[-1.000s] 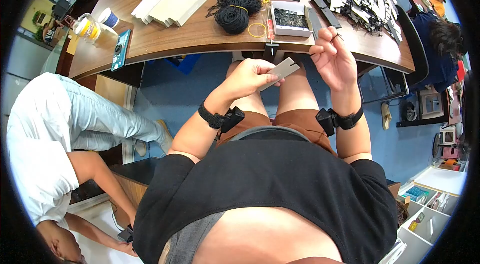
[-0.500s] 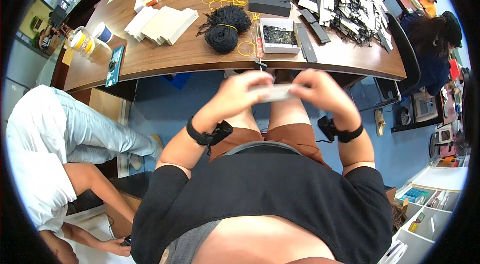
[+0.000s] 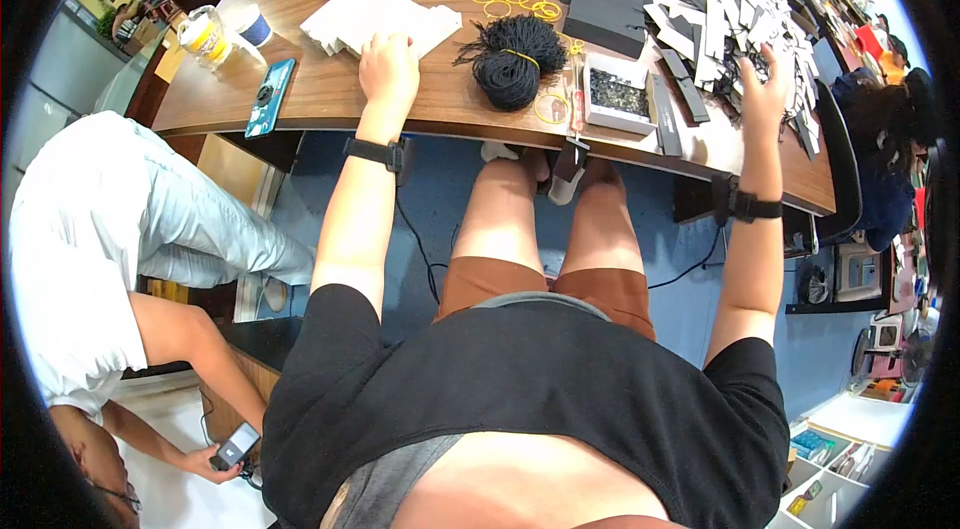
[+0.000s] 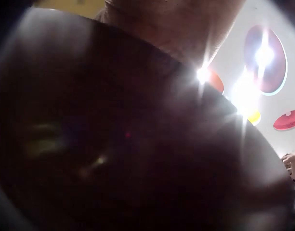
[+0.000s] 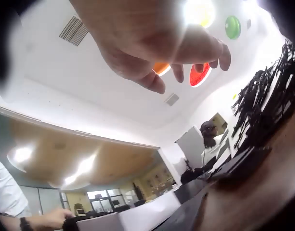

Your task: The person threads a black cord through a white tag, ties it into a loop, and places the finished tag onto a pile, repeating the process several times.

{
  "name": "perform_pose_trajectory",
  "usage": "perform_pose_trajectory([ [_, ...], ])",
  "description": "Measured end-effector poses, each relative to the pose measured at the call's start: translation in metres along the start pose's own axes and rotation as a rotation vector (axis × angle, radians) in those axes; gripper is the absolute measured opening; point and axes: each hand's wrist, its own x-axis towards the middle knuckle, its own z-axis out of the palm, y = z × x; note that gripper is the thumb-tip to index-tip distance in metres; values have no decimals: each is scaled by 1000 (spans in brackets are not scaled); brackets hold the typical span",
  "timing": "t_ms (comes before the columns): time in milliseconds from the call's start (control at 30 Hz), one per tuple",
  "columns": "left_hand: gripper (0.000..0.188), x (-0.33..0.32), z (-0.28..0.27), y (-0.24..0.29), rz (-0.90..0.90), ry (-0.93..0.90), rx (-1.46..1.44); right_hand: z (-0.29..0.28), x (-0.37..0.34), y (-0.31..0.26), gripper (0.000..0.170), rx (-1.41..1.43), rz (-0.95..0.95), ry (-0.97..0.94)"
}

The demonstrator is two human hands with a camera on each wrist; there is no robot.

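Observation:
My left hand (image 3: 389, 75) rests on the near part of the fanned pale strips (image 3: 432, 25) at the left of the table, its fingers pointing away from me. Whether it grips one cannot be made out; the left wrist view is mostly dark. My right hand (image 3: 763, 99) is over the table's right side, beside the heap of black and white tags (image 3: 722, 19). In the right wrist view the right hand (image 5: 157, 43) has its fingers spread and loosely bent, with nothing between them, and the dark pile (image 5: 268, 101) lies to the right.
Along the table (image 3: 450, 119) are a black cord bundle (image 3: 512, 64), a white box of small black pieces (image 3: 618, 94), a black box (image 3: 606, 14), yellow bands (image 3: 505, 1), a phone (image 3: 270, 98), a cup (image 3: 252, 26) and a jar (image 3: 205, 39). Another person sits at the left.
Both hands have parted from in front of my lap. The left moved out to the pale strips, the right to the tag heap. The grey strip they held is no longer seen in them.

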Motion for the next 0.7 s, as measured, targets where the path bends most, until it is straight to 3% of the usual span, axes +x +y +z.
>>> perform_pose_trajectory([
  [133,13,9,-8,-3,-78,-54,-92,3,-49,-53,28,359,11,-81],
  [233,12,8,-17,-3,-43,34,-135,-17,-77,-113,22,300,-101,-119],
  [267,12,4,-21,3,-122,-17,-379,-21,-87,-128,20,314,-115,-127],
  [333,13,-4,-32,17,-286,-121,-858,-18,-121,-150,18,501,169,-332],
  [400,14,-27,-67,58,-173,-370,-1310,-16,-140,-174,24,677,231,-519],
  [500,10,-67,-72,97,42,-665,-1201,-3,-170,-183,34,818,327,-709],
  [533,10,-80,-64,104,134,-759,-1142,6,-180,-187,24,997,398,-639],
  [600,11,-101,-43,109,140,-1015,-1007,8,-189,-180,17,912,511,-811],
  [633,16,-113,-37,115,-59,-1042,-1188,10,-191,-179,17,828,505,-844],
  [700,21,-120,-25,119,-86,-990,-1204,12,-199,-169,18,657,503,-928],
])
